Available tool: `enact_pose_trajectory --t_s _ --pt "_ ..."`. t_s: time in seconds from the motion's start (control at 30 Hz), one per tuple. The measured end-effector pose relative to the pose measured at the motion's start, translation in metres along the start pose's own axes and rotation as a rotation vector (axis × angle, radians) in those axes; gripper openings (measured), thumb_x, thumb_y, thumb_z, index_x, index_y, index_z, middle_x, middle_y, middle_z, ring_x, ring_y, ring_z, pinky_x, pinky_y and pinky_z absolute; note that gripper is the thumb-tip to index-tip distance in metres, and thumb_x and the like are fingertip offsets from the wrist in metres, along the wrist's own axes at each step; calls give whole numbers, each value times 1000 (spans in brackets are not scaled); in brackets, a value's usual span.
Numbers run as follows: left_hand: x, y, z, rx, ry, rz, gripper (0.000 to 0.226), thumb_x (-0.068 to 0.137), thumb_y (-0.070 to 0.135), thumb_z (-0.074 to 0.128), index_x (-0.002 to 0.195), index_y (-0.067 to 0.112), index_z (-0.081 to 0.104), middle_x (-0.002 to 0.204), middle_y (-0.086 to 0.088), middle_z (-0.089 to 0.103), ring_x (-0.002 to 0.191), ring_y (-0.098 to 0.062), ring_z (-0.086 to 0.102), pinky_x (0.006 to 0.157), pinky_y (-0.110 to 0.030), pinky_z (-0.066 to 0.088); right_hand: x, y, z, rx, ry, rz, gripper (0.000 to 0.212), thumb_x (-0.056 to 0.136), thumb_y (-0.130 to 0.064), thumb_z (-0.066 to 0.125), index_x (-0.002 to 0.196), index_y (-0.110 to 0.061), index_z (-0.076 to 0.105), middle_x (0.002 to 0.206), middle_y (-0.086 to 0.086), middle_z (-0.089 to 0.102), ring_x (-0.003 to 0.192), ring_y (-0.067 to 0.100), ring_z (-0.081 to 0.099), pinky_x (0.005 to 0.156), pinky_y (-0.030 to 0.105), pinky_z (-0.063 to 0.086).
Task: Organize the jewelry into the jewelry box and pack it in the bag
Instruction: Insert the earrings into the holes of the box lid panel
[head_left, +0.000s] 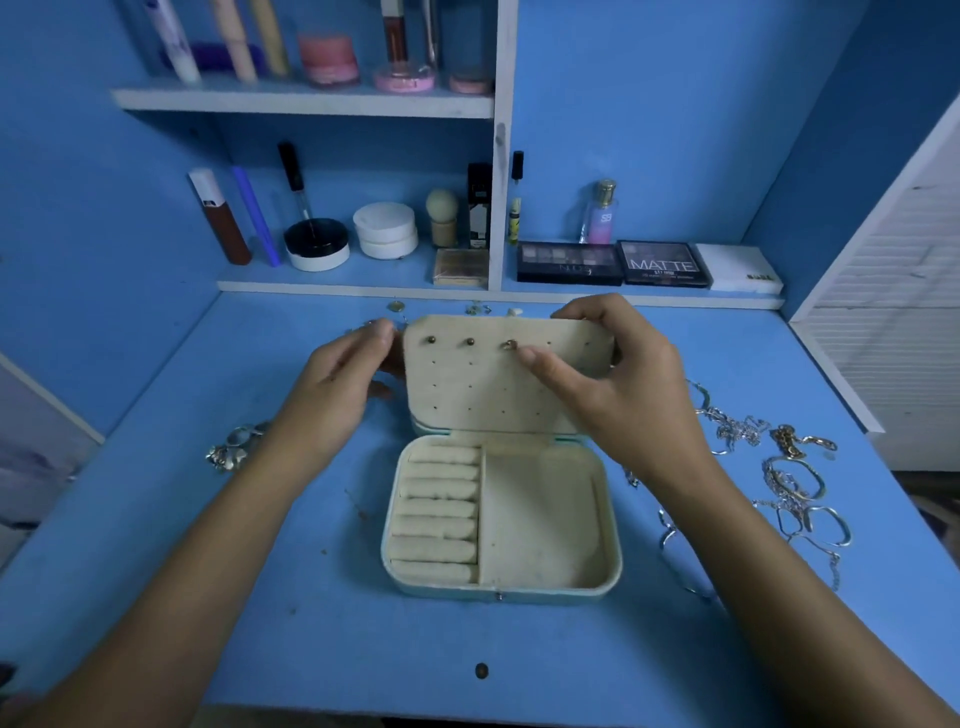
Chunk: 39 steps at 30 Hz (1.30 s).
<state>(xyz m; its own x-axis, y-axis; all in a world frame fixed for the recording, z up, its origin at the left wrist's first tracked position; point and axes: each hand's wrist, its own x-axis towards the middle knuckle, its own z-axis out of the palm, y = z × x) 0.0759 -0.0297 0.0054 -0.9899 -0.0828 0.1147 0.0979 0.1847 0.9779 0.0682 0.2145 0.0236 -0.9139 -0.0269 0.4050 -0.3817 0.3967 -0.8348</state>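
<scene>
On the blue desk (311, 623), both hands grip the jewelry box (501, 519) lid (483, 384) bearing three earrings (469, 342).

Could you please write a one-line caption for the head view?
Both hands hold the open jewelry box's lid panel, three earrings pinned in its top row.

A blue desk (156, 519) stands against blue walls (675, 130), with white-edged shelves (306, 98) built in above it (both tiers crowded with cosmetics (384, 228) and eyeshadow palettes (569, 262)). At the right rises a white slatted panel (904, 322). The light is dim and bluish.
</scene>
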Motion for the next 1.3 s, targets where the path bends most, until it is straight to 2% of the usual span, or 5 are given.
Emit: enact_pose_trajectory --t_s 0.17,0.3,0.5,0.87,1.3 --pt "1 -14 5 112 70 90 19 101 17 53 90 25 67 88 10 70 85 -7 63 79 -23 47 16 17 -1 -34 -94 83 29 82 -48 76 106 -39 62 90 -16 65 71 16 64 65 34 56" --pt "2 -24 5 204 85 96 18 100 23 55 97 33 69 104 5 67 101 -14 63 88 -30 48 27 30 -4 -108 -180 92 32 89 -46 69 119 -37 62 107 -24 60 91 12 65 84 34 55" --pt "-8 -23 17 455 85 152 18 96 22 60 110 24 71 106 17 61 95 5 56 76 -2 38 31 43 1 -156 -259 193 33 90 -46 66 120 -33 62 109 -8 62 98 14 61 86 30 52" --pt "-16 -25 22 523 104 81 28 97 28 55 124 26 66 110 15 61 96 -2 57 86 -23 48 29 47 8 -236 -274 193 33 93 -45 62 120 -25 62 97 -16 61 94 12 59 81 28 50" --pt "-19 -23 23 515 134 149 18 92 19 64 108 24 73 98 18 68 87 -2 62 75 -12 47 25 53 7 -262 -247 219 32 90 -49 65 112 -26 65 102 -13 62 101 19 57 88 36 50"
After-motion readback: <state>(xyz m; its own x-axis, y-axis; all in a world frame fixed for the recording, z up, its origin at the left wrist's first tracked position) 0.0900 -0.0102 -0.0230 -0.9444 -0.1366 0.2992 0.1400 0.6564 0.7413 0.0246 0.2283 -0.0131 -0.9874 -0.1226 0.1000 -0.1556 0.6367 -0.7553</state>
